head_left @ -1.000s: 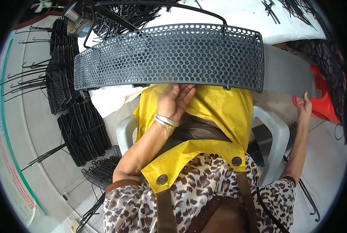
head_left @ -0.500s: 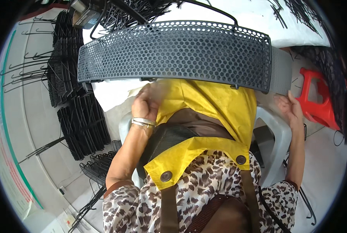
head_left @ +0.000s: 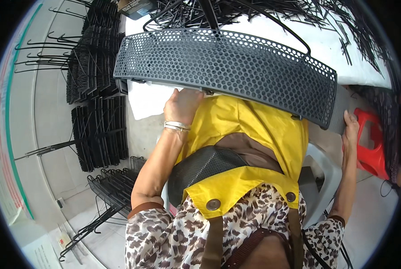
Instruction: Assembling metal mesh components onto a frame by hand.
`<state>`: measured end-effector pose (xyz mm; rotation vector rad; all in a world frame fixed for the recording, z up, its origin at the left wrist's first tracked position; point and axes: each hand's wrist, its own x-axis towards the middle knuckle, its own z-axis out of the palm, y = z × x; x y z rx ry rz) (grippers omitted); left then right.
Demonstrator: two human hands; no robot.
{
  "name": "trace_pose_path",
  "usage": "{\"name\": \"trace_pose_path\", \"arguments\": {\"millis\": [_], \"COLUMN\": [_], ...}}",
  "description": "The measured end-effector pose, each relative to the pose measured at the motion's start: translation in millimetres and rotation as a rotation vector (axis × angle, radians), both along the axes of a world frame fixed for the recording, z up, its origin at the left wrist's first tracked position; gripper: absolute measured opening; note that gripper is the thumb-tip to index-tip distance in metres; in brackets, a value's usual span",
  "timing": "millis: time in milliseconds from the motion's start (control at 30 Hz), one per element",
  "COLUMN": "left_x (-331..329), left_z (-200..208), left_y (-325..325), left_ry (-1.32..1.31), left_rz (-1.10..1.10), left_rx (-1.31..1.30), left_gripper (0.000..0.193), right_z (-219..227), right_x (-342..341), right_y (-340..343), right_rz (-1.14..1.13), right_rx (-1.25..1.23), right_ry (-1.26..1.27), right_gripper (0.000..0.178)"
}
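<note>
You are gripping the perforated grey basket point(head_left: 227, 67) at both ends above your lap, left hand point(head_left: 181, 105) curling under its near edge, right hand point(head_left: 350, 127) pressing its side, nothing yet set down

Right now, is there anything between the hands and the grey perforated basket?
Nothing visible does. The left hand reaches the lower edge of the grey perforated basket beside a white sheet; the right hand touches its right end.

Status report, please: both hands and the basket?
Left hand at the grey perforated basket, under its near edge. Right hand at its right end. Grip hidden. Nothing blocking.
</note>
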<state>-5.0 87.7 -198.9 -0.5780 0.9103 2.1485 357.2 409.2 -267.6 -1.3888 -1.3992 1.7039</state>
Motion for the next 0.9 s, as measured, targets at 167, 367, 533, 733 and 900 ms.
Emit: {"name": "trace_pose_path", "arguments": {"millis": [167,367,533,733,900], "left_x": [-2,-16,-22,-18,-18], "left_z": [14,15,11,21,22], "left_y": [4,-1,-3,1,-5], "left_ry": [0.095,0.104,0.108,0.146,0.174], "left_rz": [-0.01,0.113,0.066,0.04,-0.011], "left_rx": [-0.092,-0.18,-0.149,-0.196,-0.115], "left_gripper": [0.032,0.032,0.029,0.027,0.039], "right_z": [6,20,23,18,19], "right_x": [-7,-31,-35,-27,-24], "right_y": [-11,-14,-21,-17,-17], "right_rz": [-0.005,0.058,0.001,-0.006,0.019], "right_rx": [-0.164,-0.281,-0.29,-0.284,-0.257], "right_ry": [0.056,0.133,0.134,0.147,0.12], "right_gripper": [0.03,0.021,0.019,0.02,0.023]}}
